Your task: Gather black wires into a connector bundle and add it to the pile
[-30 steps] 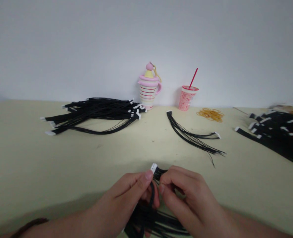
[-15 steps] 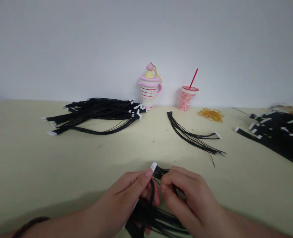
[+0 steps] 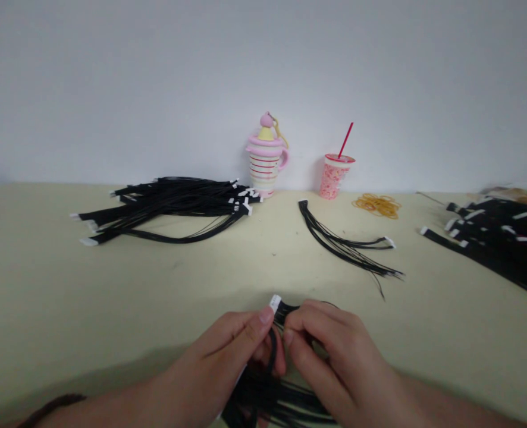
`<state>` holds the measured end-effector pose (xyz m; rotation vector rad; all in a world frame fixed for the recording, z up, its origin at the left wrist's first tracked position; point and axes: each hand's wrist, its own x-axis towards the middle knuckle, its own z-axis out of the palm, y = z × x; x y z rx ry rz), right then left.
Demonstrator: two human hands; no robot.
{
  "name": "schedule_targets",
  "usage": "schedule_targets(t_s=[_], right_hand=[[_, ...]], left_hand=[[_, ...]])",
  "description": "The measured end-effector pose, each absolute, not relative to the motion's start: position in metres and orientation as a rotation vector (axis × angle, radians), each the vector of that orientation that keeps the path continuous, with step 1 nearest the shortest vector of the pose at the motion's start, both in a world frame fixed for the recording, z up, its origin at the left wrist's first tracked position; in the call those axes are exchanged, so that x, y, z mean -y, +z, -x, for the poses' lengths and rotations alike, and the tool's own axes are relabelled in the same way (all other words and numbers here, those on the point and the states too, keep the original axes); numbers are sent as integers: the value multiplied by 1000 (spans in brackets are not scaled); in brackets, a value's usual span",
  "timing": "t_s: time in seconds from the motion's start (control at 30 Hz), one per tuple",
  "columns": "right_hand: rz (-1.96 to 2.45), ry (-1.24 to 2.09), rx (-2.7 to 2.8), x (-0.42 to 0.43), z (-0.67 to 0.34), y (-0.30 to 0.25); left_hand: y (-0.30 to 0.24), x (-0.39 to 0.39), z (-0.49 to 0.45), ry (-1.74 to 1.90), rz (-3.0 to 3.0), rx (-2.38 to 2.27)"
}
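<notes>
Head view, lower center: barely anything changed; the left hand point(image 3: 214, 356) and right hand point(image 3: 341, 362) stayed closed, pinching a black wire harness point(image 3: 267, 398) with its white connector point(image 3: 275, 303) over the counter point(image 3: 67, 309).

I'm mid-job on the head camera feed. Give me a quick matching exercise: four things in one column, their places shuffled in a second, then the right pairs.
Things:
1. Right hand
2. Rubber bands
3. Pink patterned cup with red straw
4. Large black wire bundle

Places:
A. On the table, right of the cup
B. At the table's far edge, between the striped mug and the rubber bands
C. On black wires just behind a white connector
D. Left of the striped mug

Pairs: 1-C, 2-A, 3-B, 4-D
</notes>
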<state>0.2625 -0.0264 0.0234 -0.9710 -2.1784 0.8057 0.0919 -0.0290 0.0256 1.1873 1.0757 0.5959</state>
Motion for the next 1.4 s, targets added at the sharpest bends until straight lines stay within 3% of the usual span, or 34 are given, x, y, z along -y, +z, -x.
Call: schedule_targets(t_s=[0.37, 0.57, 0.77, 0.93, 1.17, 1.4], right_hand=[[956, 755, 2179, 25, -262, 20], [1040, 932, 2221, 11, -277, 21], [1224, 234, 2419, -23, -304, 11], [1213, 307, 2352, -39, -313, 10], [1190, 120, 2313, -42, -320, 10], [966, 189, 2168, 0, -292, 43]], left_hand=[[17, 29, -89, 648, -1274, -1115], [25, 28, -94, 596, -1078, -1123], [29, 25, -96, 611, -1002, -1119], [33, 23, -96, 599, -1196, -1145], [31, 22, -92, 401, -1202, -1030], [26, 22, -90, 506, -1108, -1002]])
